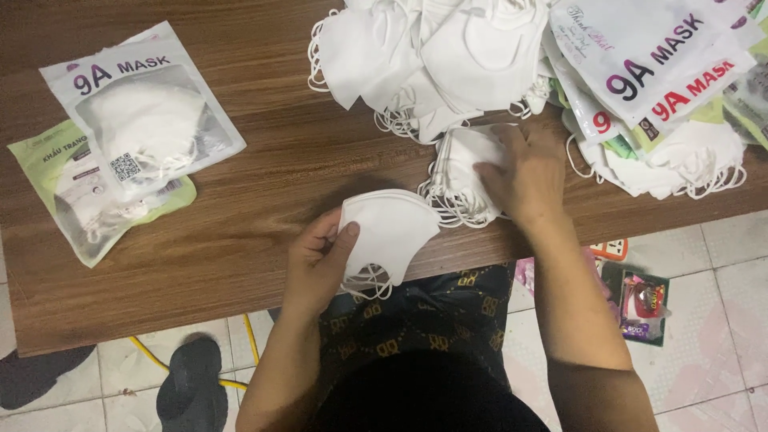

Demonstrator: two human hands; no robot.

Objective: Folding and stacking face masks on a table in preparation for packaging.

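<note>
At the desk (240, 216) front edge, the left hand (316, 260) grips one white folded mask (392, 228); the right hand (528, 172) rests flat, fingers spread, on a small stack (460, 172). Two sealed packets (136, 120) lie left. A loose pile (432, 56) and flat bags (656, 64) sit behind. Wood-grain top, tiled floor (720, 320).

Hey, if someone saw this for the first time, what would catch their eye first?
Probably the big heap of loose white masks at the table's far edge, beside a pile of printed packets at far right. Next, the left hand holding a small stack of masks at the near edge, while the right hand presses on another mask stack.
</note>
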